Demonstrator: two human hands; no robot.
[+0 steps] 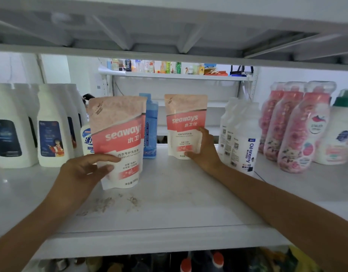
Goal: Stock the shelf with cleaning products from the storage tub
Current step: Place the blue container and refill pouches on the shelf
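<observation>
My left hand (84, 171) grips the nearer pink pouch (116, 138) at its lower left edge, with fingers curled across the front. My right hand (204, 152) holds the farther pink pouch (186, 124) by its lower right corner, thumb on the front and fingers up the side. Both pouches are upright with the long axis vertical, top seals up and printed fronts facing me. The farther one stands on the shelf (179, 193). I cannot tell whether the nearer one rests on the shelf or is held just above it.

A blue pouch (150, 126) stands between them, just behind the nearer pouch's right edge. White bottles (51, 126) crowd the left side, close to my left pouch. A row of white bottles (245, 138) stands just beside my right hand, with pink bead bottles (300, 130) farther right. Bare shelf runs from the pouches to the near front edge. The shelf board overhead (169, 26) sits well above the pouch tops.
</observation>
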